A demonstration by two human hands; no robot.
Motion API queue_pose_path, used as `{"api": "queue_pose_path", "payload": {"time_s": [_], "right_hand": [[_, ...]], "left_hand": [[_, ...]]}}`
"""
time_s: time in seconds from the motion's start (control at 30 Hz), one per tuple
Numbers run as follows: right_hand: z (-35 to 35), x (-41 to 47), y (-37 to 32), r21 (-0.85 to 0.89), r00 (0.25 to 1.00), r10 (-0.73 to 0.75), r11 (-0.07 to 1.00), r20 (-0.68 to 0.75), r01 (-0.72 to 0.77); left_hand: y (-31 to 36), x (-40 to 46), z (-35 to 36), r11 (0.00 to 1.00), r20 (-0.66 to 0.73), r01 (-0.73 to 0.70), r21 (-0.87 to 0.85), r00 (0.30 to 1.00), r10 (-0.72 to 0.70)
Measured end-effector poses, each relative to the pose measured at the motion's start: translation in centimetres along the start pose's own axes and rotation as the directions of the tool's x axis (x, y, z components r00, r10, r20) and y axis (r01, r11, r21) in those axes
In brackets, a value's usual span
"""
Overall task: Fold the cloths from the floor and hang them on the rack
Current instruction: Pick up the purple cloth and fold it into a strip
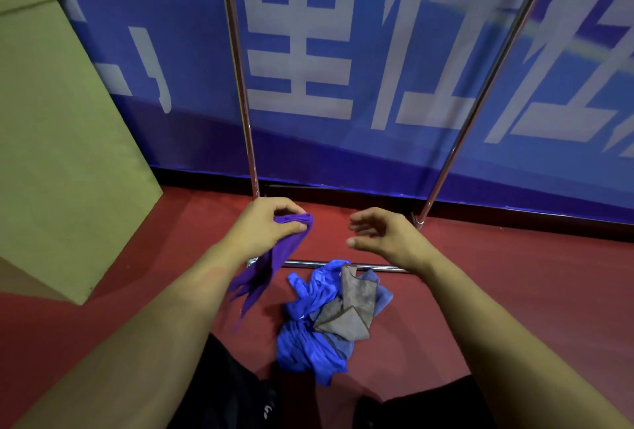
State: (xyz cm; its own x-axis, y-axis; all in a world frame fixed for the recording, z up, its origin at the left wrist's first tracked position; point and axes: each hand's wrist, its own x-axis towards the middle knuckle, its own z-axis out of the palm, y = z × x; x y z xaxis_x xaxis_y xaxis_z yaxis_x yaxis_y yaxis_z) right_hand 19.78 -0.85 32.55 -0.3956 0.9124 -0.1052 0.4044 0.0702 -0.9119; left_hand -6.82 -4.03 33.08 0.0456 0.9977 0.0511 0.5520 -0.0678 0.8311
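My left hand (266, 228) pinches the top of a purple cloth (271, 267), which hangs down from it above the red floor. Just to its right, my right hand (384, 234) is held empty with relaxed, slightly bent fingers, apart from the cloth. Below both hands a heap of cloths lies on the floor: a bright blue cloth (305, 336), a grey-brown cloth (350, 308) on top, and a lighter blue cloth (382, 294) beneath it. The metal rack (245, 85) rises in front of me on two shiny uprights, its base bar running behind the heap.
A large cardboard box (58, 140) stands at the left. A blue banner wall (343, 51) with white characters closes off the back. My dark-clad knees (223, 387) are at the bottom, close to the heap. Red floor (514, 291) stretches to the right.
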Motion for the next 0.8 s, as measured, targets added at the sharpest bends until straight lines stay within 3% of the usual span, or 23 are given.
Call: {"api": "queue_pose_path", "payload": {"time_s": [0.17,0.33,0.47,0.57,0.8], "right_hand": [[1.4,-0.2,-0.4,0.001,0.998,-0.057,0.998,0.036,0.057],[2.4,-0.5,-0.3,-0.027,0.989,-0.069,0.997,0.132,0.073],[2.5,-1.3,-0.7,-0.038,0.95,-0.008,0.999,0.313,0.021],[2.2,-1.6,-1.1,-0.119,0.935,0.044,0.993,0.351,-0.002],[2.1,-2.1,-2.8,0.151,0.953,0.059,0.983,0.297,-0.108]], "left_hand": [[0.6,-0.7,-0.3,0.998,0.09,-0.04,0.052,0.995,0.035],[2.8,-1.3,0.7,0.993,0.141,-0.092,-0.076,0.985,0.102],[4.5,-1.5,1.5,0.976,0.124,-0.144,-0.16,0.978,0.165],[4.7,-1.3,1.6,0.971,0.068,-0.156,-0.18,0.983,0.17],[3.7,-0.7,0.8,0.944,-0.049,-0.032,-0.329,0.999,0.017]]}}
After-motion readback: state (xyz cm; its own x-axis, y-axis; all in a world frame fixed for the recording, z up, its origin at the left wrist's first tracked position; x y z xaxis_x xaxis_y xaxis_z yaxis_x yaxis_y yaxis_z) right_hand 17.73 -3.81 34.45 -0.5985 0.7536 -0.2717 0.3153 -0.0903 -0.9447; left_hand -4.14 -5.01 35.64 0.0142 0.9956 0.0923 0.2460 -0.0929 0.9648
